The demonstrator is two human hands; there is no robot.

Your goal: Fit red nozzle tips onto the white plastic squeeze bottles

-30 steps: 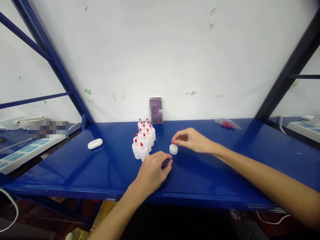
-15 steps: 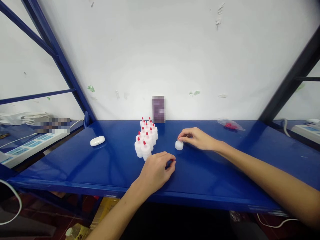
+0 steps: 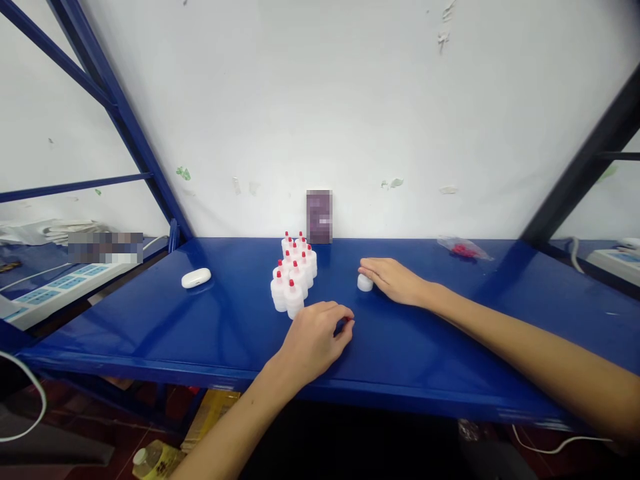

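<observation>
My left hand (image 3: 320, 333) rests low over the table, with thumb and forefinger pinched; what is between them, if anything, is too small to make out. Just beyond it stands a cluster of several small white squeeze bottles with red tips, the nearest bottle (image 3: 295, 300) close to my knuckles. Farther right, my right hand (image 3: 393, 277) lies flat over the top of a short white bottle (image 3: 365, 285). Its fingers are stretched out together across the bottle's top, which they hide. The bottle stands upright on the table.
The blue table (image 3: 240, 333) meets a white wall. A white earbud case (image 3: 196, 278) lies left, a blurred dark box (image 3: 319, 217) stands at the back, and a clear bag (image 3: 465, 249) with red pieces lies back right. Blue metal posts flank the table; a power strip (image 3: 60, 287) lies left.
My right hand has gone from a fingertip touch at the small bottle's top to lying flat over it. My left hand keeps its pinch almost in place. The view has shifted slightly.
</observation>
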